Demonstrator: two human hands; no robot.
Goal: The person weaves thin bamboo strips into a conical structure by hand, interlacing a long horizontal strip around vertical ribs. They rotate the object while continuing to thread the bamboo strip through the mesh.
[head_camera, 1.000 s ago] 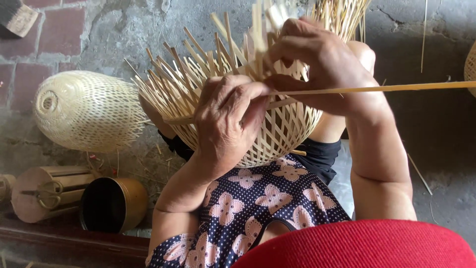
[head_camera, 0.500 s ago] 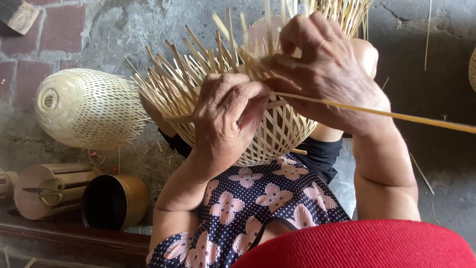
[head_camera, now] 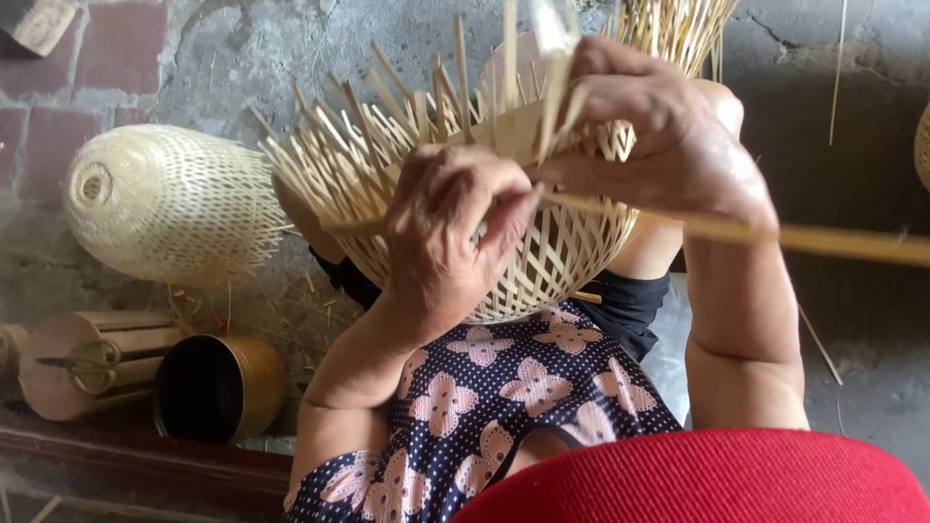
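Grey concrete floor [head_camera: 852, 126], finished woven basket [head_camera: 170, 203], dark round tin [head_camera: 218, 387], wooden spool [head_camera: 87, 363], scattered bamboo slivers [head_camera: 819, 344]

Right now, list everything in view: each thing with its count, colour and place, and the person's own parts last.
half-woven basket: 1, pale straw, centre, on the lap, loose strip ends sticking up
long strip: 1, tan, running from the basket off to the right edge
finished woven shade: 1, cream, lying on the ground at left
wooden drum: 1, light wood, lower left, a pair of scissors on it
round tin: 1, brass outside and dark inside, lower left beside the drum
floor: grey concrete, with red bricks at upper left
dress: 1, navy with pink flowers, bottom centre
left hand: pinching the strip against the basket
right hand: gripping the basket rim and the strip
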